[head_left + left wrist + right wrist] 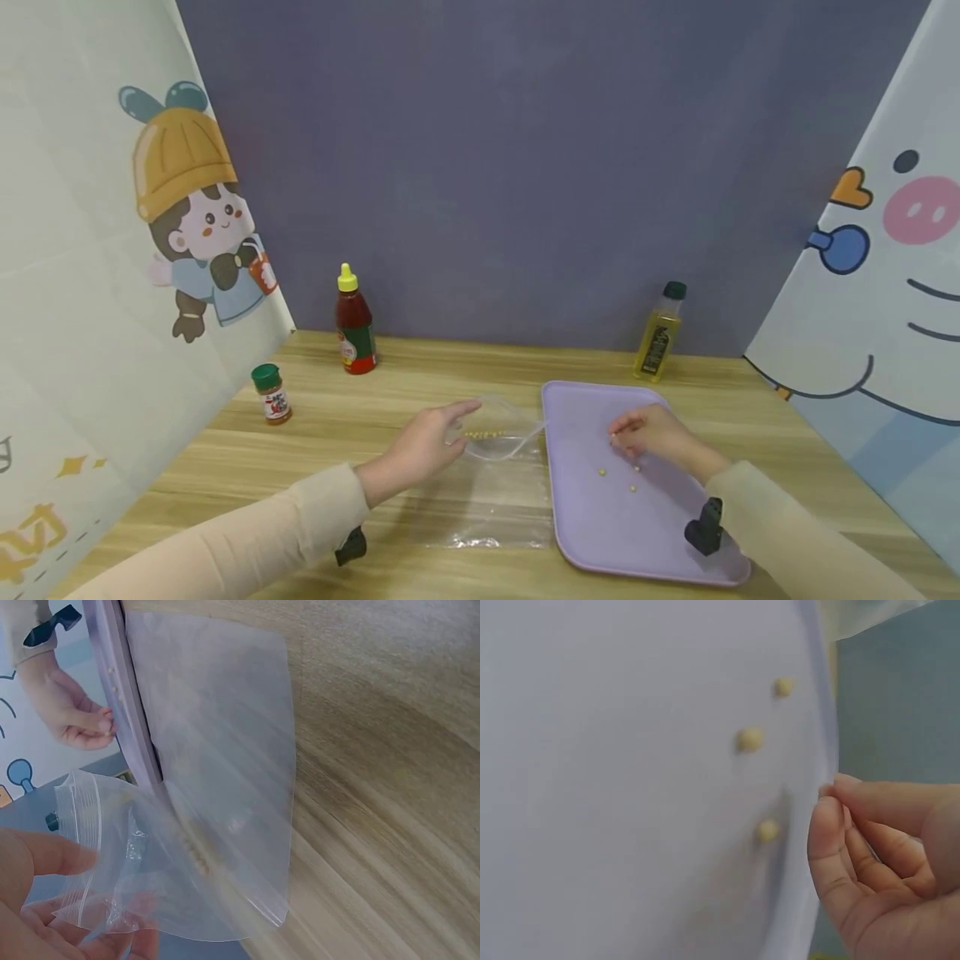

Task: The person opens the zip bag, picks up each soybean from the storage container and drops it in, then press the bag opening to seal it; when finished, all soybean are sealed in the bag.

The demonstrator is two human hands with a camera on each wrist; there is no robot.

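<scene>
A clear zip-lock bag (487, 500) lies on the table, its mouth raised and spread beside the lilac tray (637, 533). My left hand (423, 446) holds the mouth, with the thumb at the zip strip and the other fingers showing through the plastic in the left wrist view. Inside the bag sits a row of soybeans (483, 435). Over the tray, my right hand (651, 433) pinches a small pale soybean (613, 437) between thumb and fingertips, mostly covered by them. Three loose soybeans (749, 739) rest on the tray close to that hand.
A red sauce bottle (355, 329) with a yellow tip and a green-capped spice jar (273, 398) stand at the left. Behind the tray is an oil bottle (657, 342). A grey-blue panel (480, 183) borders the wooden table at the back, with printed panels on both sides.
</scene>
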